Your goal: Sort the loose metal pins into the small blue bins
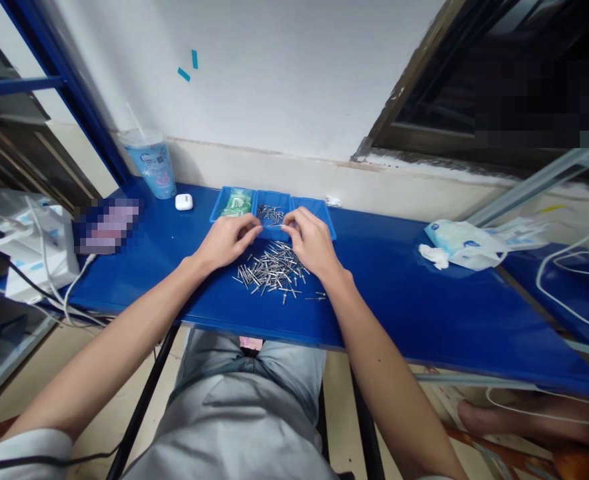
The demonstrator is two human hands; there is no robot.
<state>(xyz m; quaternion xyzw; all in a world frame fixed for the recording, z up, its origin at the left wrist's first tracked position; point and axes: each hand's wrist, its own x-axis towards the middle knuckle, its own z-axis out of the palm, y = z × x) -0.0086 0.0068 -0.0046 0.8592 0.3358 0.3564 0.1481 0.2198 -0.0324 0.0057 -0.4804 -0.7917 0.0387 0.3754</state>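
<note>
Steel pin [273, 225], perhaps crosswise, left-right

Single head-worn camera, looking forward and down from above the lap, close over the blue tabletop [404, 293], facing the white wall [284, 73]

No legible text — cup [150, 163] print too blurred

1. Pixelated patch [107, 225] at the left of the table [399, 280]: unreadable.
2. Window [539, 100], top right: partly pixelated too.
3. Left hand [225, 241] and right hand [313, 241]: fingertips nearly meet; what's between them is too small to tell.
4. Right hand covers part of the pin pile [273, 272].
5. Foot [524, 420], bottom right: cut off by the frame edge.
</note>
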